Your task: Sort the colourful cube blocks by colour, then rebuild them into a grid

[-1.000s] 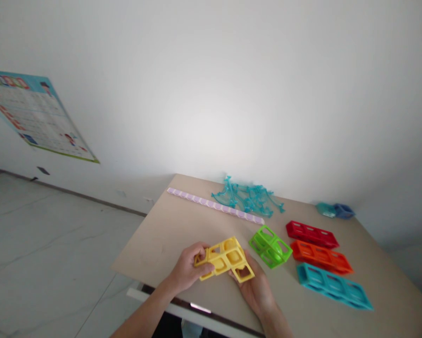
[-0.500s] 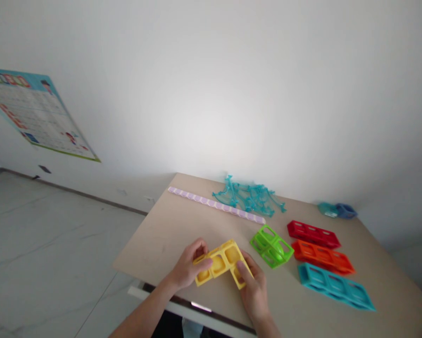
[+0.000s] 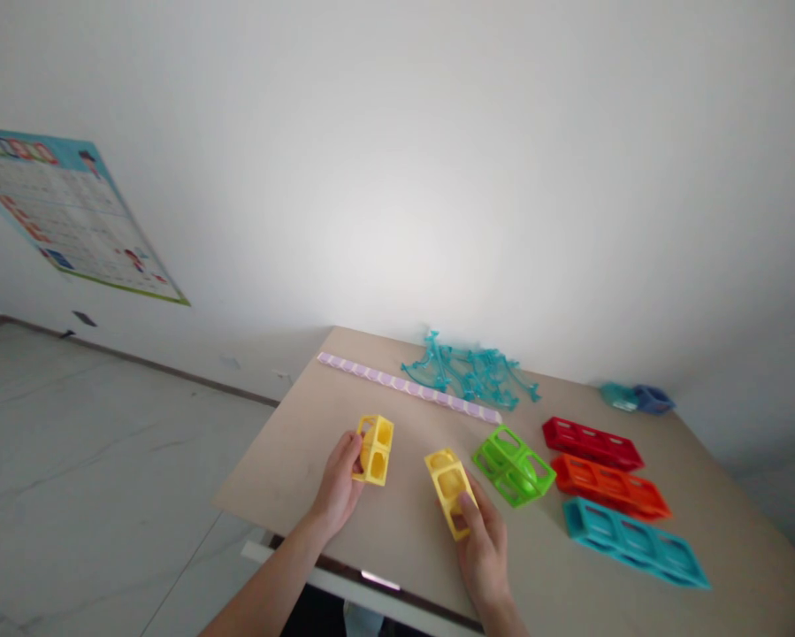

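Note:
My left hand (image 3: 337, 485) is closed around a yellow two-cell frame block (image 3: 378, 451), held tilted above the table with a rounded yellow shape inside it. In my right hand (image 3: 485, 541) is a second yellow frame block (image 3: 448, 486), longer, with its thumb pressed on the lower cell. A gap separates the two yellow blocks. Just right of my right hand a green frame block (image 3: 513, 466) with rounded green shapes inside lies on the table.
Red (image 3: 592, 443), orange (image 3: 610, 487) and teal (image 3: 636, 541) frame blocks lie in a row at right. Clear teal connector pieces (image 3: 473, 372) are heaped near the wall, behind a purple-and-white strip (image 3: 407, 387). A blue piece (image 3: 653, 399) sits at the table's back right.
The yellow blocks were joined in an L shape between both hands; now they are apart. My left hand has moved left and up with one block and turned it upright.

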Demonstrator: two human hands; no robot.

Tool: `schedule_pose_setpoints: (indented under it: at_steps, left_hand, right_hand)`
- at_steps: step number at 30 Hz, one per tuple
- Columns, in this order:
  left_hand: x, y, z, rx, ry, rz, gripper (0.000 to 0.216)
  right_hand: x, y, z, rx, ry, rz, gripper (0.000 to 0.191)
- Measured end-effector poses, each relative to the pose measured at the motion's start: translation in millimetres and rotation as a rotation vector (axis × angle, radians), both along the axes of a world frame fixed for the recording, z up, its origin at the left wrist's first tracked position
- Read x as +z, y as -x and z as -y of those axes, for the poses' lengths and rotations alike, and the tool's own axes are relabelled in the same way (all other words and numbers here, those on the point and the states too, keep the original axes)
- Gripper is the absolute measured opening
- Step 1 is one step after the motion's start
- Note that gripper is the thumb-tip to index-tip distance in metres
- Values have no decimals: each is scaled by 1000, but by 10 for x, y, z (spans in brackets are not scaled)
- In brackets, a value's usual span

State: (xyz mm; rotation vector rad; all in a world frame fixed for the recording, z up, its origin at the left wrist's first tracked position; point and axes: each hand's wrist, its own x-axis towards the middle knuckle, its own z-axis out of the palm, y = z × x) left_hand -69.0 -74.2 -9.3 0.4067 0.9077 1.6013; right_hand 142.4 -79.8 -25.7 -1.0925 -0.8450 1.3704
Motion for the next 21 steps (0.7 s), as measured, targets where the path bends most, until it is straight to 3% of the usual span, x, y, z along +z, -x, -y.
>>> schedule_pose_setpoints:
  at_steps: [5,9,15,18,21]
  left_hand:
    - [21,-26,28,-54,-40,-52,33]
    - [53,-11,26,-121,-16,-193,32]
    - [195,38,14,-562,-21,-550,25]
    - [263,64,-6,-670,13,-580,25]
    - [272,83,-19,-727,22,-566,26]
  right_hand:
    - [35,-27,18,80,-20,66,45]
    - [160,-35,59,240,-97,113,59]
    - [283,-28,107,406,-197,93,64]
    - [265,-16,122,429,-262,101,63]
    - [209,14,117,331,-312,197,62]
